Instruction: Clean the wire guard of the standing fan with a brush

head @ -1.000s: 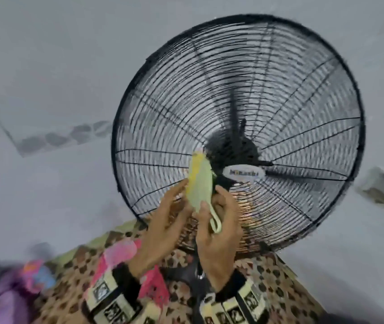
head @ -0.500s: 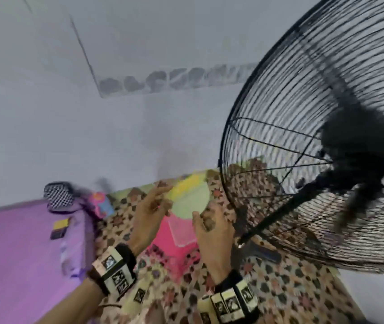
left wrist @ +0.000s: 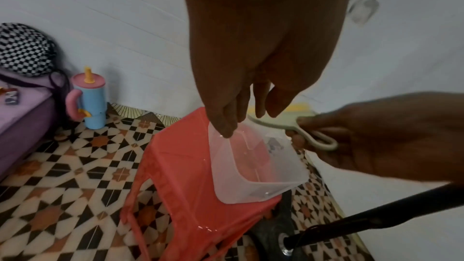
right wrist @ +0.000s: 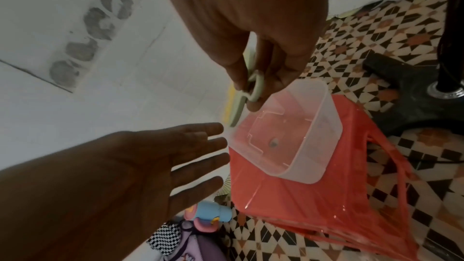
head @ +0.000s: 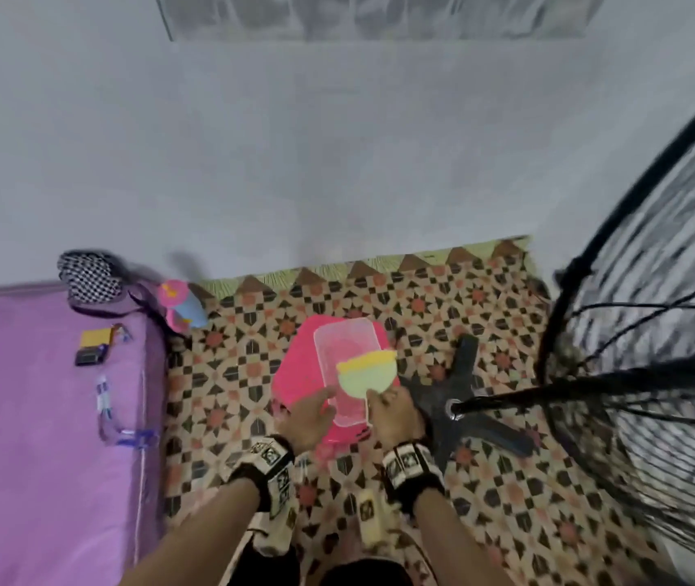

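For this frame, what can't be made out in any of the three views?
- Fan guard: cut off by the head view's right edge and motion-blurred; dust cannot be judged.
- Brush bristles: blurred in the head view, hidden behind the right hand in the right wrist view.
- Tub: whether it holds water is unclear.
- Small things on the purple bed: too small to name.

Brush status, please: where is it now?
Right hand pinches brush over clear tub. Left hand open beside tub. Fan guard off right, untouched.
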`<action>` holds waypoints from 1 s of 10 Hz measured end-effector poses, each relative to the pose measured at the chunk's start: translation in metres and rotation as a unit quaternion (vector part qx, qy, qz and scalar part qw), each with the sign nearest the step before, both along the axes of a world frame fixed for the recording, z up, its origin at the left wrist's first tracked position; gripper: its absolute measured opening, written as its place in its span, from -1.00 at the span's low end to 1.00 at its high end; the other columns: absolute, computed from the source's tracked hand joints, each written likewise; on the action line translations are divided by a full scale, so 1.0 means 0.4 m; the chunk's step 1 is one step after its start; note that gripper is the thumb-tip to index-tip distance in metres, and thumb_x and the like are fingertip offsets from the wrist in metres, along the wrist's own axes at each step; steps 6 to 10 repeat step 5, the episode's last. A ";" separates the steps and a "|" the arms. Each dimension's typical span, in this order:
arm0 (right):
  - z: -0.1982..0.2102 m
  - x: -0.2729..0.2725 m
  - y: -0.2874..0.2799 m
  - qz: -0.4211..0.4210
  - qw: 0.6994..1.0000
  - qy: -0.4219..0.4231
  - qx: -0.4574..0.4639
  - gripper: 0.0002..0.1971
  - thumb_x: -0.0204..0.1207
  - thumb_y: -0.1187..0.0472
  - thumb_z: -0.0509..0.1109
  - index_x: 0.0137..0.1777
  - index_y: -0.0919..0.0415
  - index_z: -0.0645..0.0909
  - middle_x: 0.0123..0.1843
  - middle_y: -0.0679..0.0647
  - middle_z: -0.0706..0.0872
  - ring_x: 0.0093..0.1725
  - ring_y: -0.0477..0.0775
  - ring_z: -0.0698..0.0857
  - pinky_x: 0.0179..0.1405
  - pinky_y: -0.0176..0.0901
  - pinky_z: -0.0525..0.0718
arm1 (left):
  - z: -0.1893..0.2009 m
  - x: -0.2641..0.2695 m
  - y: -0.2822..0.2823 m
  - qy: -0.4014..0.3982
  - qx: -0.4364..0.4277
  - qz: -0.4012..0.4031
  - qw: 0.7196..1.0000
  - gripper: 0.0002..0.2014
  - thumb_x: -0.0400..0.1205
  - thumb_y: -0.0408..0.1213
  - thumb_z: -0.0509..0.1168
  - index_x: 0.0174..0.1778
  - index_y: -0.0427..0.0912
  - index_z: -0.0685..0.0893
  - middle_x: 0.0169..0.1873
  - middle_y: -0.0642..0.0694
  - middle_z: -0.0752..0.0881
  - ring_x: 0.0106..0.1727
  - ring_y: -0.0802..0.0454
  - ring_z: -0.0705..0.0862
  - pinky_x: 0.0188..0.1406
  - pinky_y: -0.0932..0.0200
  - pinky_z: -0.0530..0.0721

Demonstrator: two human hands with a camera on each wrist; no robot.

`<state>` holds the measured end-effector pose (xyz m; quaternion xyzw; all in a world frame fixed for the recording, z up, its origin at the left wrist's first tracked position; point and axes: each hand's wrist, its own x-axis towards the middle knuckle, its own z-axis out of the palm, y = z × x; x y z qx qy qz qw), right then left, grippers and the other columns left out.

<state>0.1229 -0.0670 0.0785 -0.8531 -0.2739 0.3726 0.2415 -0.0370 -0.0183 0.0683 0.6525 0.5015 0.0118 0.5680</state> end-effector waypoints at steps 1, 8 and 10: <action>-0.140 -0.002 0.082 0.026 0.999 0.023 0.000 -0.81 0.62 0.17 0.44 -0.20 0.22 0.69 -0.30 0.16 0.76 -0.27 0.22 0.73 -0.24 0.05 0.70 | -0.092 0.015 0.014 0.020 0.014 -0.003 1.000 -0.55 0.88 -0.40 0.12 0.73 -0.20 0.40 0.65 -0.12 0.49 0.63 -0.13 0.51 0.57 0.18 0.43; -0.213 -0.017 0.131 0.199 0.969 -0.056 -0.136 -0.53 0.83 0.07 0.17 0.62 0.33 0.42 0.43 0.23 0.68 0.41 0.23 0.65 0.38 -0.04 0.55 | -0.174 -0.078 -0.034 0.029 0.086 0.012 0.996 -0.52 0.82 -0.45 0.20 0.69 -0.10 0.50 0.58 0.03 0.50 0.58 0.18 0.47 0.59 0.21 0.43; -0.213 -0.017 0.131 0.199 0.969 -0.056 -0.136 -0.53 0.83 0.07 0.17 0.62 0.33 0.42 0.43 0.23 0.68 0.41 0.23 0.65 0.38 -0.04 0.55 | -0.174 -0.078 -0.034 0.029 0.086 0.012 0.996 -0.52 0.82 -0.45 0.20 0.69 -0.10 0.50 0.58 0.03 0.50 0.58 0.18 0.47 0.59 0.21 0.43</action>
